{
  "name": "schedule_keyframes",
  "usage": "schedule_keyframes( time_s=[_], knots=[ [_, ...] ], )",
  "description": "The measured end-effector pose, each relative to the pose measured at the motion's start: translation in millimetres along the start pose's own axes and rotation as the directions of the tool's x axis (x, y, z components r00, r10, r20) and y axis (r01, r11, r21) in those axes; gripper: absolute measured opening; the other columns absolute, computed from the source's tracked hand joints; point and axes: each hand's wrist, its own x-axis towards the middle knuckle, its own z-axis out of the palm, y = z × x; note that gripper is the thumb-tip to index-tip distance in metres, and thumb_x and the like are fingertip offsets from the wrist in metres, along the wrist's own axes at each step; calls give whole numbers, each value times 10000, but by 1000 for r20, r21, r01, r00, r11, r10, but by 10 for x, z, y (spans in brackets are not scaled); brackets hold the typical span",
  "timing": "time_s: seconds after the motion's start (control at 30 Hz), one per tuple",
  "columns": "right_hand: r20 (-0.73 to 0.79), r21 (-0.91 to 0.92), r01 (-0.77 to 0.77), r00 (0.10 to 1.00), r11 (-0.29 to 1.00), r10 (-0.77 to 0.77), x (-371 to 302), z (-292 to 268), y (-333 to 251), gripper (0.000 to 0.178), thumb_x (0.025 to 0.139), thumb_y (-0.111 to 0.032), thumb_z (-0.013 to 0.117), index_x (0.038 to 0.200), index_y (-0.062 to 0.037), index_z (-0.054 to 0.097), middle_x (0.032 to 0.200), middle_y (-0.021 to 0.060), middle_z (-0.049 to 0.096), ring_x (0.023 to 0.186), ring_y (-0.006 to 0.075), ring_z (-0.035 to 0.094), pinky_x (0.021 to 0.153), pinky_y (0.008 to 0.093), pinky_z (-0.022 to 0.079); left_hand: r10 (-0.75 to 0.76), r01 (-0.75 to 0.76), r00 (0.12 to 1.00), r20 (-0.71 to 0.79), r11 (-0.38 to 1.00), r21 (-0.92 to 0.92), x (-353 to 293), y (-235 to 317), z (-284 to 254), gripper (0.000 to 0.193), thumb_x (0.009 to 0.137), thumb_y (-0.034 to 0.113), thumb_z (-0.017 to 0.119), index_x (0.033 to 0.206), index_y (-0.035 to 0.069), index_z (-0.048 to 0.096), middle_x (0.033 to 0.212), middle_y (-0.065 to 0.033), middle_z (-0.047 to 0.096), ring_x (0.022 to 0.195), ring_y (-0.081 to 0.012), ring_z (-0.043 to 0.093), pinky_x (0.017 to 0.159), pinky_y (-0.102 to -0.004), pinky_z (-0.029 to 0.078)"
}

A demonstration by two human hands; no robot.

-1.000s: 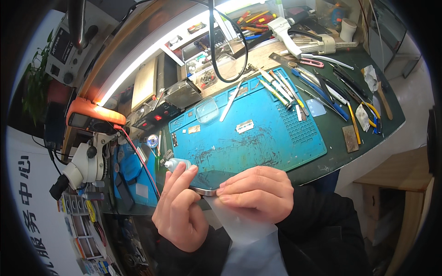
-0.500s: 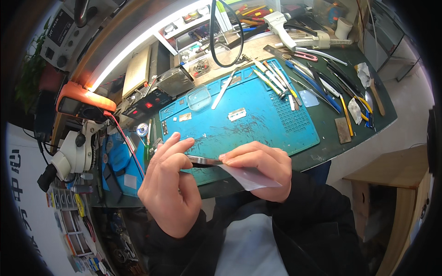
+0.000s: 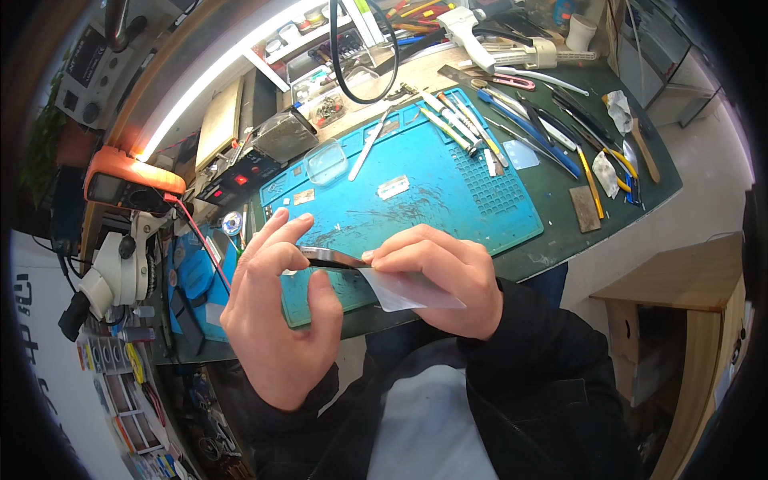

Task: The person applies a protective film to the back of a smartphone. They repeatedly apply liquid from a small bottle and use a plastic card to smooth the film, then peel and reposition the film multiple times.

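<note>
A thin phone (image 3: 330, 255), seen almost edge-on with a metallic rim and dark underside, hangs tilted over the front of the blue work mat (image 3: 436, 214). My left hand (image 3: 276, 320) grips its left end, index finger bent along the edge, thumb lower and other fingers raised. At the phone's right end my right hand (image 3: 448, 276) pinches a translucent plastic sheet (image 3: 408, 291) with thumb and fingers. The sheet meets the phone's lower corner and spreads out beneath my right fingers. Whether its edge lies inside the phone's seam I cannot tell.
On the mat lie a razor blade (image 3: 393, 187), a clear plastic box (image 3: 326, 163) and a slim blade (image 3: 370, 150). Tweezers and pens (image 3: 458, 120) stretch to the right. An orange multimeter (image 3: 132, 178) and a white microscope arm (image 3: 120, 268) stand at left.
Both hands have shifted slightly left with the phone and the sheet. My left thumb has opened farther from the phone. The whole view has moved a little too.
</note>
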Motion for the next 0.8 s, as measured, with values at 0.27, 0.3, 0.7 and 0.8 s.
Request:
schedule_keyframes(
  time_s=[0.27,0.3,0.7,0.8],
  knots=[
    [14,-16,-22,1000,1000,22,-8,-25,4,216,856,38,813,1018,-20,682,1024,108,729,833,298,755,701,340,620,-17,17,1000,-26,1000,15,43,-13,94,326,865,108,871,989,45,576,1131,-192,780,1189,-418,734,939,-452,594],
    [17,-22,-20,1000,1000,21,-7,-32,0,221,852,39,813,1019,-20,682,1026,108,729,834,296,755,701,339,621,-18,19,999,-29,1000,13,42,-14,103,320,862,98,864,988,45,575,1131,-194,780,1187,-418,734,938,-453,595],
    [3,-74,32,999,997,-32,-61,-5,47,250,828,61,804,1032,-13,680,1042,120,731,862,298,766,713,338,635,-38,38,999,-32,999,-4,32,-20,119,308,833,43,828,998,43,569,1154,-213,775,1201,-423,731,965,-455,587],
    [-3,-73,22,1000,997,-23,-87,19,79,231,846,54,807,1027,-9,678,1021,120,734,861,290,766,726,339,632,-27,26,999,-37,1000,-8,48,-28,124,301,837,43,822,1006,38,574,1154,-210,774,1187,-421,736,963,-453,586]
  ],
)
